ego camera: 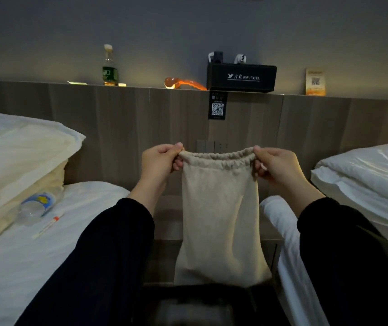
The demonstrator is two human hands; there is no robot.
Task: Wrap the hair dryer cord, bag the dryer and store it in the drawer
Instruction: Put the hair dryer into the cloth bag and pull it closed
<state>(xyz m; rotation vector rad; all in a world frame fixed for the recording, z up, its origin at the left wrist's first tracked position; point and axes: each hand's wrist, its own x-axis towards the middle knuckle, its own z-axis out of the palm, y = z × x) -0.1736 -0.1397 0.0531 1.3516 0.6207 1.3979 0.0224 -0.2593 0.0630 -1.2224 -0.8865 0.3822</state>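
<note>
A beige drawstring cloth bag [220, 220] hangs in front of me between two beds. My left hand [159, 164] pinches the left end of its gathered mouth. At the right end, my right hand [276, 167] pinches the same rim. The mouth is stretched flat between both hands and the bag hangs straight down, looking flat. No hair dryer or cord shows in this view. Behind and below the bag stands a low wooden nightstand [164, 220], partly hidden by the bag.
White beds lie at left [23, 255] and right [365, 184]. A plastic bottle [36, 205] and a pen [47, 225] rest on the left bed. The headboard ledge holds a green bottle [110, 67], an orange object [183, 83], a black hotel box [241, 77] and a card [315, 81].
</note>
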